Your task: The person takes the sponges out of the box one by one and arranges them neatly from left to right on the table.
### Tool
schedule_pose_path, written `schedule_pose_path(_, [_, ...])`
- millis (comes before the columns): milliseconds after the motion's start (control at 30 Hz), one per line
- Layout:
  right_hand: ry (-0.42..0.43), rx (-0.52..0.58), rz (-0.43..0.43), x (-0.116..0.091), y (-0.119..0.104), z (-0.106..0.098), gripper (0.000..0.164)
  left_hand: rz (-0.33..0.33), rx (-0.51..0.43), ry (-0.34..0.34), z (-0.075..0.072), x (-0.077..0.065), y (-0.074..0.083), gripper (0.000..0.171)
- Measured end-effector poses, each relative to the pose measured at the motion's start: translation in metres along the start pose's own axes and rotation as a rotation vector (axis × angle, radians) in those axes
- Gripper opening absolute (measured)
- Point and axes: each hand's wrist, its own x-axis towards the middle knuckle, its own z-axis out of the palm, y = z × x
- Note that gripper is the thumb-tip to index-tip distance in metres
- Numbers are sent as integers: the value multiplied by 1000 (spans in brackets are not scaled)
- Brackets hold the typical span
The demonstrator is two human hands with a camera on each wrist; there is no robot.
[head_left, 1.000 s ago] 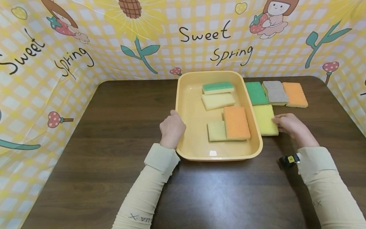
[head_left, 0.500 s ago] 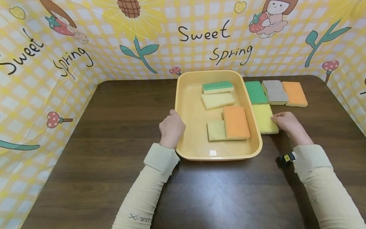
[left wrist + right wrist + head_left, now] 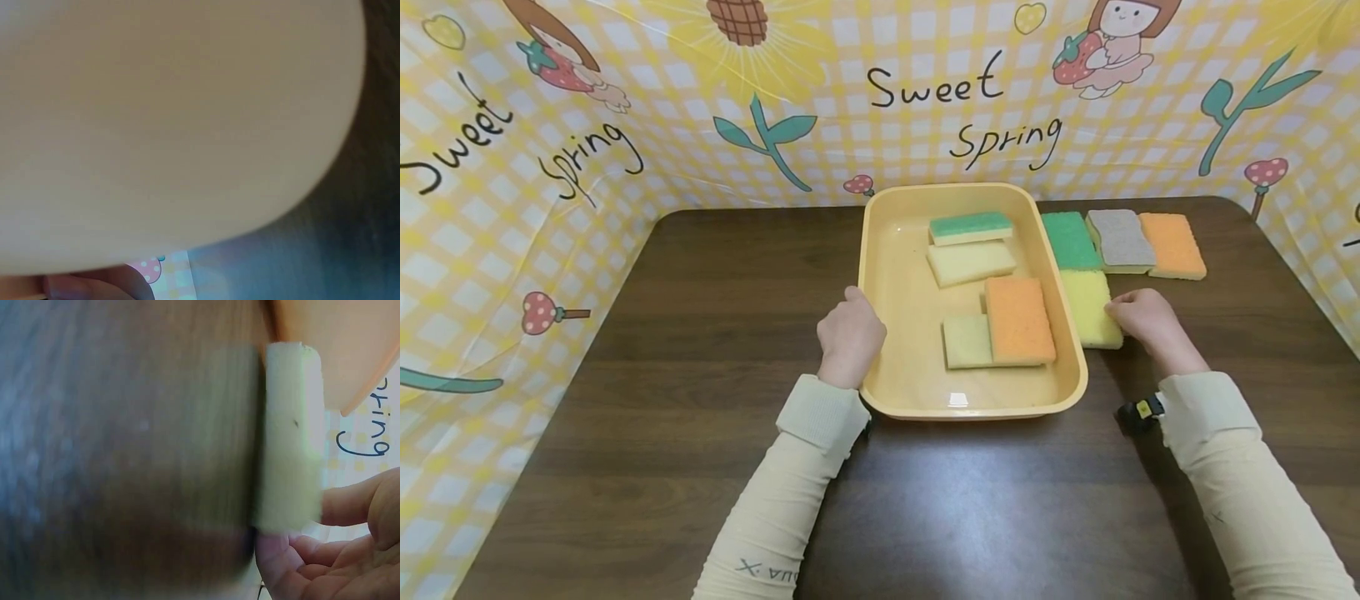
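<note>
My left hand (image 3: 852,340) grips the left rim of a pale yellow plastic tray (image 3: 901,333). The tray's blurred outer wall (image 3: 187,125) fills most of the left wrist view, with a few fingers (image 3: 94,287) at its lower edge. To the right of the tray, my right hand (image 3: 1150,321) pinches the right edge of a yellow sponge (image 3: 1088,310). The right wrist view shows this sponge (image 3: 289,437) edge-on, low over the table, thumb on one face and fingers at its near end. Its left side lies close against the tray, partly hidden by the rim.
Inside the tray are a green-topped sponge (image 3: 972,227), a cream sponge (image 3: 972,263) and an orange sponge (image 3: 1019,320) overlapping a pale green sponge (image 3: 967,342). Green (image 3: 1071,240), grey (image 3: 1122,237) and orange (image 3: 1172,245) sponges form a row behind the yellow one. A patterned cloth (image 3: 925,142) rises behind.
My right hand has moved left and slightly away from me, closing its pinch and shifting the yellow sponge toward the green one. My left hand and the tray have stayed put.
</note>
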Motion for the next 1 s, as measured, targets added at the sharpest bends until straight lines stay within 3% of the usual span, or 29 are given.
schedule_pose_path(1000, [21, 19, 36, 2, -4, 2, 49, -8, -9, -14, 0, 0, 0, 14])
